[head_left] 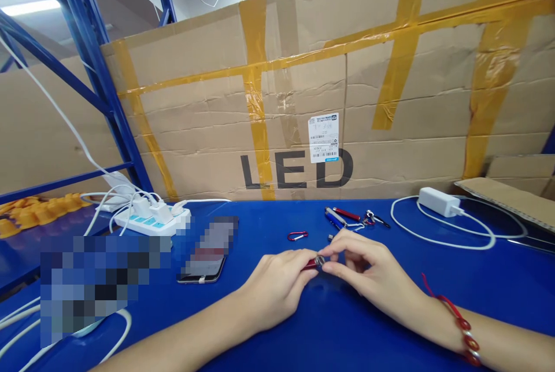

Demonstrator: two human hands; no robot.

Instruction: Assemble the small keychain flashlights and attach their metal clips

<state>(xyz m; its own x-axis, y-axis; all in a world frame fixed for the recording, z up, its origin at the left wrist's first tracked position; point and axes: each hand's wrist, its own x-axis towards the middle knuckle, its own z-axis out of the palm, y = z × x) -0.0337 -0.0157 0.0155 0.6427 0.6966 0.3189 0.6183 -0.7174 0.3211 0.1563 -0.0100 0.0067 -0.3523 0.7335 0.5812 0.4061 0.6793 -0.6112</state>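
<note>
My left hand (277, 288) rests on the blue table (303, 337) with its fingers closed round a small red cylinder (310, 265). My right hand (364, 271) pinches a small silver ring or cap (321, 260) at the end of that cylinder. The two hands meet at the middle of the table. A red bead bracelet (463, 326) is on my right wrist. Just behind my hands lie a red carabiner (297, 236) and a small heap of blue and red pen-like cylinders with key rings (351, 217).
A large taped cardboard box marked LED (329, 100) stands along the back. A white power strip with chargers (150, 216) is at the left, a phone (203, 268) beside it. A white adapter with cable (437, 201) lies at the right. Blue shelving (93, 54) rises at left.
</note>
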